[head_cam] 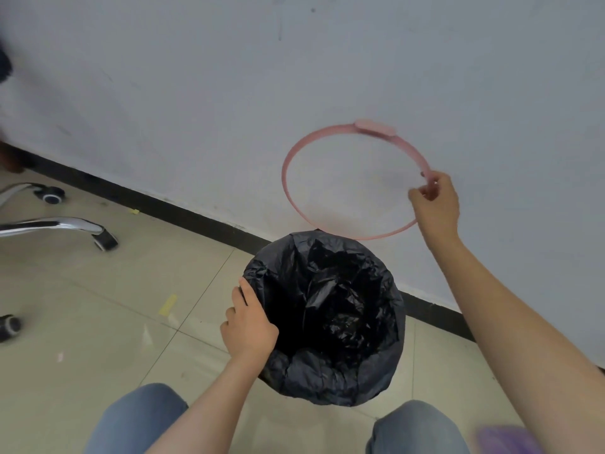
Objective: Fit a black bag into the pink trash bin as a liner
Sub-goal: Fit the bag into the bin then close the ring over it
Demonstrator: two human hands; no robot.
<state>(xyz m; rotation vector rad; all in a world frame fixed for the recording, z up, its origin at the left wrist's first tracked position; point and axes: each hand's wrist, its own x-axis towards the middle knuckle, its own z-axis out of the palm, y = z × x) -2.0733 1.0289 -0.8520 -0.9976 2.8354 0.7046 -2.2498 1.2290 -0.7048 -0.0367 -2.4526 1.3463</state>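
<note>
A black bag [330, 309] lines the trash bin on the floor between my knees; its edge is folded down over the rim, so the bin's pink wall is hidden. My left hand [250, 322] rests on the bag at the bin's left rim, fingers curled over the folded plastic. My right hand [435, 201] is raised in front of the wall, pinching a thin pink ring [294, 152] with a small tab at its top. The ring hangs in the air above and behind the bin.
A white wall [294, 77] with a black baseboard [183, 208] runs just behind the bin. An office chair's chrome legs and castors [65, 224] stand at the left on the beige tiled floor [98, 306]. Bits of yellow tape lie on the tiles.
</note>
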